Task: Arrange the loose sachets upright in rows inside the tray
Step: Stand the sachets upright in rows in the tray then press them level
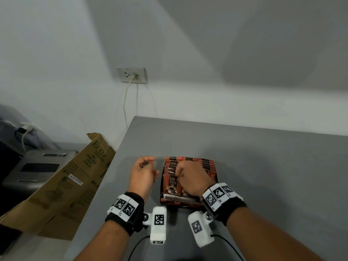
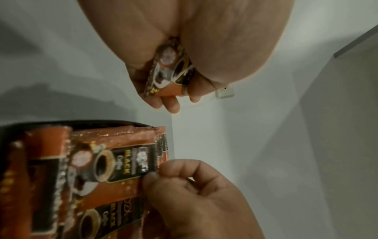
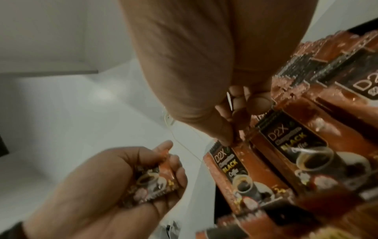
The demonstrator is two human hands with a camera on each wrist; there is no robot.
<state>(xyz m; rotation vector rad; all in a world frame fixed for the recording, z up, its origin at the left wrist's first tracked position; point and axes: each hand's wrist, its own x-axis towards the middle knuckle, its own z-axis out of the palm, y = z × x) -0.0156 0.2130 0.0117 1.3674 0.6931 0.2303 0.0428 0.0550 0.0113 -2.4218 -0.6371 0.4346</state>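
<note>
Two hands at work over a grey bench (image 1: 263,166). Left hand (image 1: 143,173) curled round a small bunch of spare sachets (image 3: 152,182), held just left of the tray (image 1: 162,201) and clear of it. Right hand (image 1: 192,178) inside the tray, thumb and fingertips (image 3: 224,137) pinching the top edge of one sachet (image 3: 231,163) in the front row. Behind it, rows of sachets (image 1: 203,162) standing packed toward the far side; nearer the front, a few packets leaning back at a slant rather than upright. Tray near the left edge of the bench, with a cardboard box (image 1: 66,185) leaning beside that edge.

Likely trouble from here: pinched sachet pulled or pushed at an angle, dragging its slack neighbours over and tipping the front row flat. Thin foil, slippery, so a light pinch at the seam could slide off. Loose grip on the left-hand bunch could let one drop, possibly off the near bench edge. Front rows probably too loosely filled to hold themselves up yet.
</note>
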